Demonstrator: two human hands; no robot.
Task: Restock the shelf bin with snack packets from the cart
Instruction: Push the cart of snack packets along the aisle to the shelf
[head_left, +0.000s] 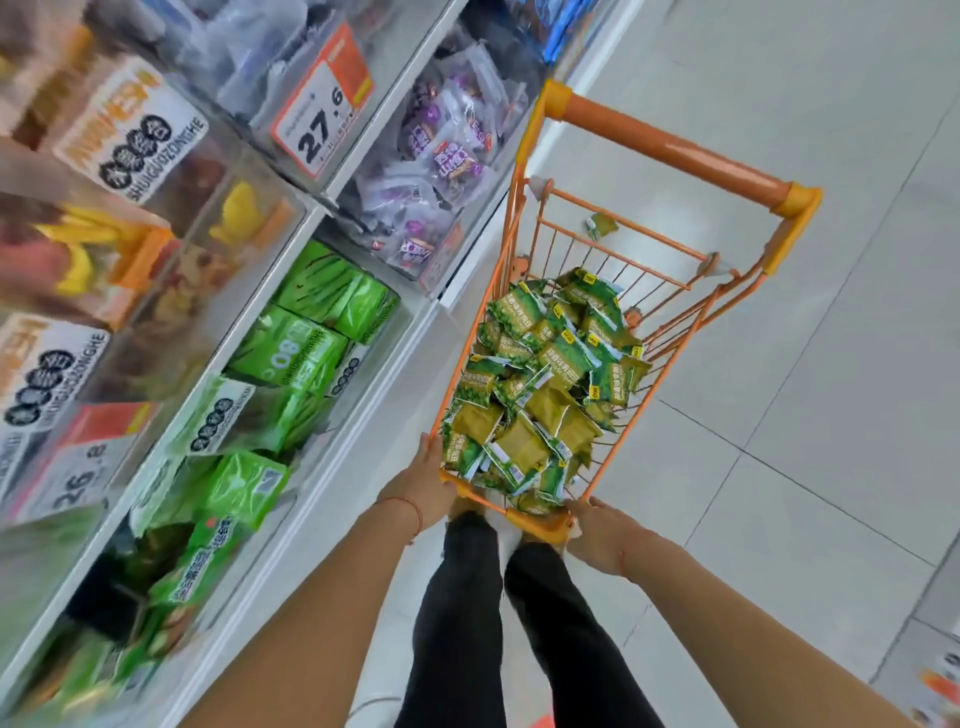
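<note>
- Packets, green and yellow-green, lie heaped in the orange cart on the floor right of the shelves
- Left hand grips the cart's near left corner, fingers curled over the rim
- Right hand holds the near right corner; its fingers curl around the rim, mostly hidden
- Bin on the left shelf holds larger green bags, just left of the cart
- One packet lies on the floor under the cart handle
- Purple packets fill a farther bin
</note>
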